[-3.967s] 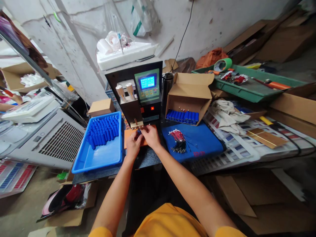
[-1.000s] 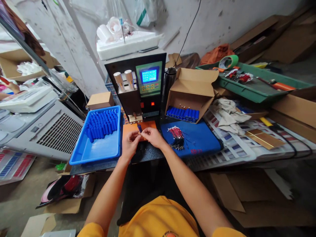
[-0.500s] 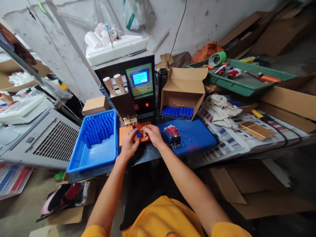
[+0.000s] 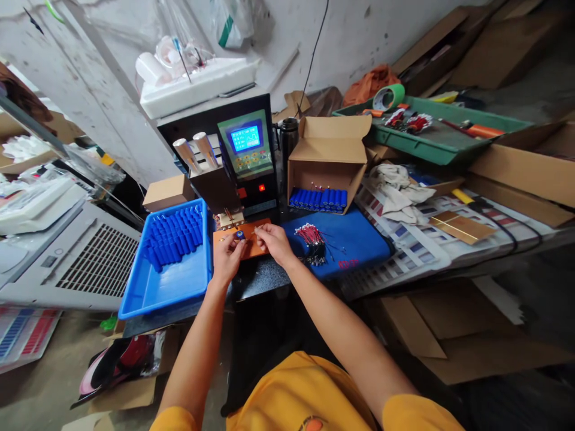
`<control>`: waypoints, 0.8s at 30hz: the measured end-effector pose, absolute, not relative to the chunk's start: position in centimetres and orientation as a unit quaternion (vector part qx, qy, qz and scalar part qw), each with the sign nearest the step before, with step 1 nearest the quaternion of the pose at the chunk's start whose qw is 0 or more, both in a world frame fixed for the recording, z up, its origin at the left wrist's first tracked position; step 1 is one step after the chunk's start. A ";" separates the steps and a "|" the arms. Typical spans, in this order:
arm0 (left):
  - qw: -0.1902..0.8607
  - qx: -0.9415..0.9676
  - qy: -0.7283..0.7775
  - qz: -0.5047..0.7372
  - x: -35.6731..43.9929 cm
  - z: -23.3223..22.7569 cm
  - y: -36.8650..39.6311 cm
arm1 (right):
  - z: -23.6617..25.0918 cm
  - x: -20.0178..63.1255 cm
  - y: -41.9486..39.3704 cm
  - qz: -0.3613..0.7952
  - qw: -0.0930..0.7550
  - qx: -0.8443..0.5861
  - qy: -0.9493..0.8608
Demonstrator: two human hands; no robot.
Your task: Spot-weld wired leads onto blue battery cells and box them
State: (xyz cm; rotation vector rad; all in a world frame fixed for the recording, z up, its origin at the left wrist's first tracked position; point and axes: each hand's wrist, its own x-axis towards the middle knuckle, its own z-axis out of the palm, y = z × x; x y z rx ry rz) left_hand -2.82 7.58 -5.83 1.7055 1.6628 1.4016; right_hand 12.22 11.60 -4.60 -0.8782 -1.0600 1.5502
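My left hand (image 4: 228,256) is closed around a blue cylindrical battery cell (image 4: 241,234), whose end faces up toward me. The cell is over an orange board (image 4: 257,246), just in front of the metal electrode tips (image 4: 230,216) of a black spot welder (image 4: 211,182). To the right of it, my right hand (image 4: 276,244) has its thumb and fingertips pinched together above the board's right side. Whatever sits in that pinch is too small to make out. A bundle of red and black wires (image 4: 312,242) lies on a blue case (image 4: 354,242) beside my right hand.
On the left stands a blue tray (image 4: 166,293) with many blue cells. Behind the case, an open carton (image 4: 332,149) holds more cells. A dark flask (image 4: 288,143) stands between carton and welder. A green tray (image 4: 449,152) with tape and tools is at the back right.
The blue cell has turned in my left hand, from lying lengthwise to showing its end. My right hand stays pinched. The whole view has shifted slightly.
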 end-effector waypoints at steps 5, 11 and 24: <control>0.249 0.579 0.588 0.507 -2.8 -5.7 7.7 | -4.7 11.9 11.6 0.625 0.507 -0.385 -0.452; 0.248 0.566 0.598 0.511 -2.5 -5.6 7.8 | -4.4 11.4 11.9 0.611 0.503 -0.413 -0.451; 0.218 0.587 0.603 0.495 -2.4 -6.5 8.0 | -4.3 9.4 12.8 0.582 0.503 -0.407 -0.493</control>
